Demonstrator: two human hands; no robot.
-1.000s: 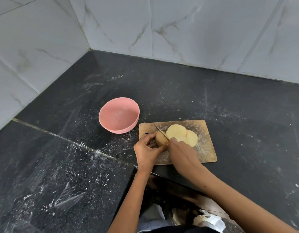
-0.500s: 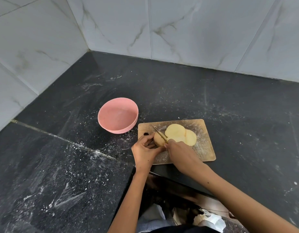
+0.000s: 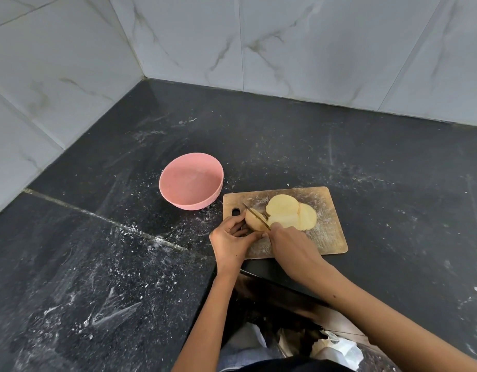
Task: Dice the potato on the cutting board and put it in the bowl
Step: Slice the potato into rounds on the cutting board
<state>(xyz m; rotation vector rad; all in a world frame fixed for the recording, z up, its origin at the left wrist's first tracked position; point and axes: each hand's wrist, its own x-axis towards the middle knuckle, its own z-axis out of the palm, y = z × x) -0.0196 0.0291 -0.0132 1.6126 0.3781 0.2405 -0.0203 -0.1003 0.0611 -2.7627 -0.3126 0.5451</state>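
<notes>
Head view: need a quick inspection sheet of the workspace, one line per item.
Surface: black stone counter, dusted with white specks and smears.
Job's things: wooden cutting board near the front edge; potato piece under the knife; two overlapping slices lying flat beside it; pink bowl left of the board, no potato in it.
Clutter: nothing seen on the counter; crumpled white bag below the edge.
Hands: left hand holds the potato piece; right hand grips the knife.
Cables: nothing seen.
Surroundings: marbled wall tiles meeting in a corner.
</notes>
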